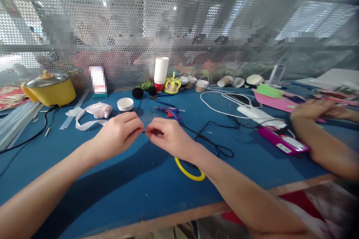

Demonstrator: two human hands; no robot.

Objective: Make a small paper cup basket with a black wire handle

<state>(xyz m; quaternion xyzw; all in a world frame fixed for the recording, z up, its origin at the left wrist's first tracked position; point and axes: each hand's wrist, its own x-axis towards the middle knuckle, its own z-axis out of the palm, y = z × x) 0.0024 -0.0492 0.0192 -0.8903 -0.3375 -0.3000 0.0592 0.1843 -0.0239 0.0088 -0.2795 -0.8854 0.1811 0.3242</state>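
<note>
Over the blue table, my left hand (119, 134) and my right hand (171, 138) face each other with fingertips pinched almost together. Between them shows a tiny bit of a thin dark strand (144, 132); most of it is hidden by the fingers. A dark line runs from near my left hand up toward a black yarn ball (137, 93). Just beyond my left hand stands a white-rimmed paper cup (125, 104). A blue glue gun (169, 111) lies past my right hand. Under my right forearm, a yellow ring (190, 175) is partly covered.
At left are a yellow electric pot (52, 89), clear glue sticks (17, 125) and a pale ribbon roll (99, 110). Stacked paper cups (161, 71) stand at the back. Rightward lie cables, a white power strip (260, 115), a purple box (283, 141) and another person's arm (322, 145).
</note>
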